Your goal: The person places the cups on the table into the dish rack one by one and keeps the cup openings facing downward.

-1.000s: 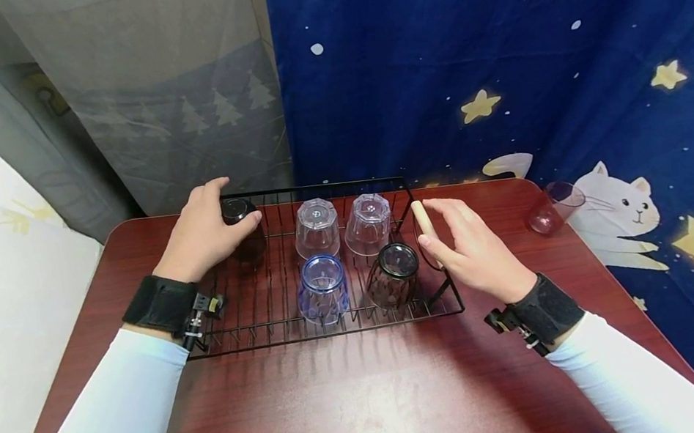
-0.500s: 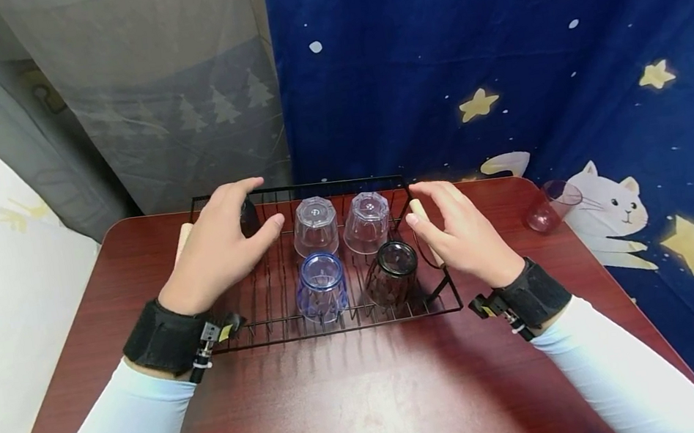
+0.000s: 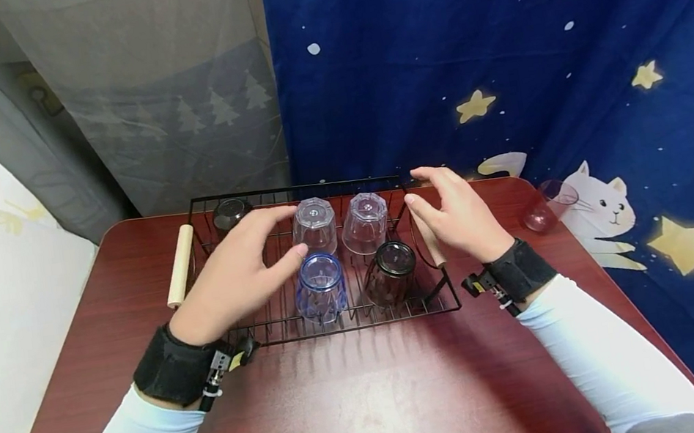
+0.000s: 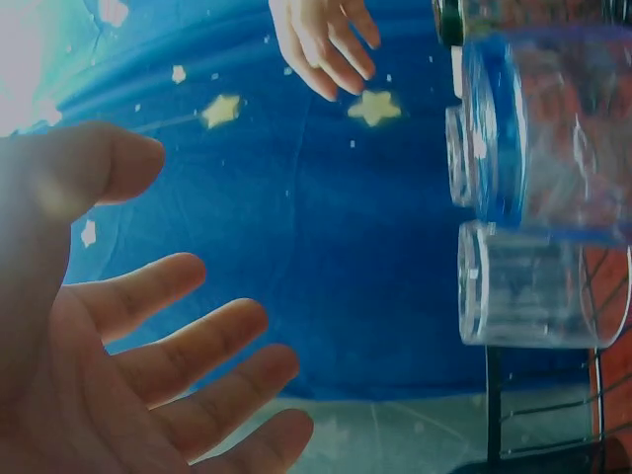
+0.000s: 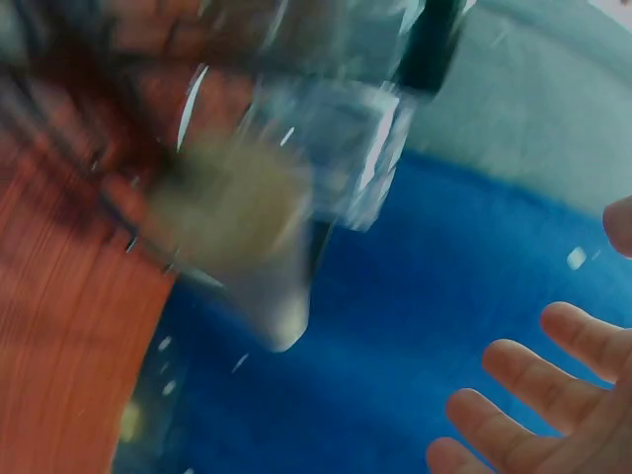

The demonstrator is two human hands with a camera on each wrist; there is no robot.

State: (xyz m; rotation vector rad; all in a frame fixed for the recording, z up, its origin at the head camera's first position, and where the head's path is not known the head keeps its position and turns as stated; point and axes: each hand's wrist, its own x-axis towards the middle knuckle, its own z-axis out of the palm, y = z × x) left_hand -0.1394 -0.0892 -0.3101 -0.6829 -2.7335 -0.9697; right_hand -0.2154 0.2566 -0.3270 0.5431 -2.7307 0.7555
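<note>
My left hand (image 3: 238, 276) hovers over the left half of a black wire rack (image 3: 363, 327), fingers spread and nothing held. Its thumb and index tip overlap the upside-down clear glass (image 3: 314, 222) in the head view; the left wrist view shows air between that hand and the blue-rimmed glass (image 4: 553, 128). My right hand (image 3: 462, 219), fingers apart, hovers by the rack's right wooden handle (image 3: 428, 240), which is blurred in the right wrist view. Also upside down in the rack are a second clear glass (image 3: 366, 225), a dark glass (image 3: 390, 273) and a black cup (image 3: 230, 212).
Another wooden handle (image 3: 181, 266) leans outward at the rack's left end. A pink see-through glass (image 3: 545, 207) stands on the red-brown table (image 3: 373, 405) near its right edge. Behind the table hang a blue starry curtain (image 3: 379, 64) and a grey one (image 3: 166, 64).
My left hand has let go of the black cup at the back left and moved right and nearer, uncovering the left handle. My right hand has drawn slightly up from the right handle.
</note>
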